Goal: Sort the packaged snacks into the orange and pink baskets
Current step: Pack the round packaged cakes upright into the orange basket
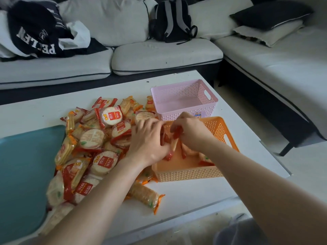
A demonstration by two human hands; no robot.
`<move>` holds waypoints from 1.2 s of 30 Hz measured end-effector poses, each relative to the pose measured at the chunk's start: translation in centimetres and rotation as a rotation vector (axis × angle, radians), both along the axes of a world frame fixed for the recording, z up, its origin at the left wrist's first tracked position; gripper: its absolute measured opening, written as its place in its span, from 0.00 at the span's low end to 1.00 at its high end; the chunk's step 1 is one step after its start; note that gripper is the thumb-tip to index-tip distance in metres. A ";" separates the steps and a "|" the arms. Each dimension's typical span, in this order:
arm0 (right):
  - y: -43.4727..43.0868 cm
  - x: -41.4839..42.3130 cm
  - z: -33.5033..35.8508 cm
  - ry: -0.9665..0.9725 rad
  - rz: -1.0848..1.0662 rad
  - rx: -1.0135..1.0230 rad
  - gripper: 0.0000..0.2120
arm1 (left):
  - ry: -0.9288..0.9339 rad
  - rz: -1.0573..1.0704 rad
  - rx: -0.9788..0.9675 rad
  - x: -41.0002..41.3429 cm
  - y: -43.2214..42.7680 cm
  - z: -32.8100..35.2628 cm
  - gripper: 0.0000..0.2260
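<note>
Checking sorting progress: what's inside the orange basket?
The orange basket holds a few red-wrapped snack packs. Both hands, left hand and right hand, cover part of them, so no exact count.

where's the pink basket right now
In the head view the pink basket stands on the white table, right of centre, directly behind the orange basket and to the right of the snack pile. Nothing shows inside it.

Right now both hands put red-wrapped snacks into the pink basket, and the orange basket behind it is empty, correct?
Not quite: swap the baskets. The head view shows both hands, left hand and right hand, placing red-wrapped snacks into the orange basket; the pink basket behind it is empty.
</note>
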State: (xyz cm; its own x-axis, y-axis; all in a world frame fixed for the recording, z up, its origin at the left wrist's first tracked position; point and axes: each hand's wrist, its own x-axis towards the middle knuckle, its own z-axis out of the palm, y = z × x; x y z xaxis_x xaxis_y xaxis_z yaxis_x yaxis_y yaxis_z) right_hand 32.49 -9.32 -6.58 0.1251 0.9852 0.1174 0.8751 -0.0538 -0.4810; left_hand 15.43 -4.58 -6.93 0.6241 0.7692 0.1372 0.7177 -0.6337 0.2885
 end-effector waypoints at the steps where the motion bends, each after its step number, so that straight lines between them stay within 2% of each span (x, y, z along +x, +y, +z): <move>1: 0.1 -0.4 -0.5 0.025 0.001 0.000 0.18 | -0.040 -0.021 -0.015 0.1 -0.2 -0.1 0.34; 3: 0.1 -0.9 -1.2 0.130 -0.030 0.006 0.17 | -0.073 -0.047 -0.027 0.2 -0.2 -0.5 0.30; 7: 0.2 -0.1 -1.3 0.400 -0.188 -0.026 0.11 | -0.020 -0.046 -0.052 0.3 0.6 -1.3 0.24; 9: 0.0 1.0 -1.1 0.277 -0.206 -0.055 0.09 | 0.031 -0.059 -0.014 0.4 0.7 -1.4 0.18; 11: -0.5 1.8 -0.9 -0.011 -0.151 -0.184 0.11 | 0.045 -0.053 0.003 0.6 0.7 -1.5 0.15; 13: -1.1 1.6 -0.8 -0.209 -0.118 -0.349 0.15 | 0.037 -0.044 -0.001 0.6 0.7 -1.5 0.15; 16: -1.4 0.7 -1.7 -0.354 -0.107 -0.492 0.30 | 0.035 -0.039 -0.009 0.6 0.6 -1.5 0.15; 18: -1.5 0.2 -2.6 -0.470 -0.092 -0.499 0.41 | 0.028 -0.032 -0.018 0.6 0.6 -1.5 0.14; 20: -1.5 0.0 -3.2 -0.539 -0.087 -0.425 0.36 | 0.031 -0.028 -0.023 0.6 0.5 -1.5 0.14; 22: -1.5 0.2 -2.9 -0.545 -0.068 -0.349 0.23 | 0.029 -0.027 -0.022 0.6 0.6 -1.6 0.14; 23: -1.5 0.4 -2.4 -0.526 -0.062 -0.322 0.17 | 0.025 -0.025 -0.021 0.6 0.6 -1.6 0.14; 25: -1.5 1.0 -1.1 -0.441 -0.084 -0.288 0.10 | 0.035 -0.024 -0.018 0.5 0.7 -1.6 0.16; 26: -1.5 1.6 -0.5 -0.345 -0.116 -0.269 0.09 | 0.049 -0.025 -0.015 0.5 0.6 -1.6 0.17; 29: -1.8 3.1 1.1 0.118 -0.243 -0.198 0.04 | 0.067 -0.022 -0.003 0.6 0.6 -1.6 0.20; 32: -2.1 4.1 1.7 0.337 -0.255 -0.117 0.13 | 0.068 -0.018 -0.016 0.6 0.6 -1.6 0.21; 36: -1.6 2.5 0.3 0.258 -0.161 -0.178 0.21 | 0.039 -0.029 -0.041 0.6 0.4 -1.5 0.21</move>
